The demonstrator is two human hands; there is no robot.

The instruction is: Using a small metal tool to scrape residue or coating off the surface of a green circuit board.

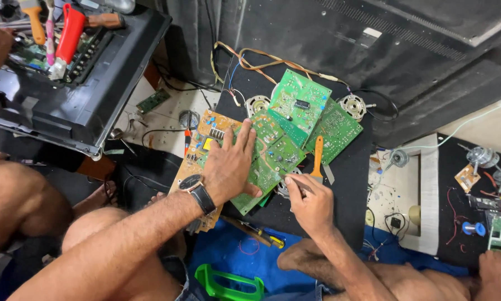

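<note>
L hand flat, unclenched, pinning green circuit board atop black mat; R hand at board's near edge pinching slim metal tool (orange screwdriver just right, idle) — probing step, next needs steady tip placement.

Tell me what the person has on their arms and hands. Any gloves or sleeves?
No gloves and no sleeves: both forearms are bare. The left hand has a wristwatch with a round dark face and a black strap on its wrist. The right hand wears nothing that shows, no ring or band.
</note>
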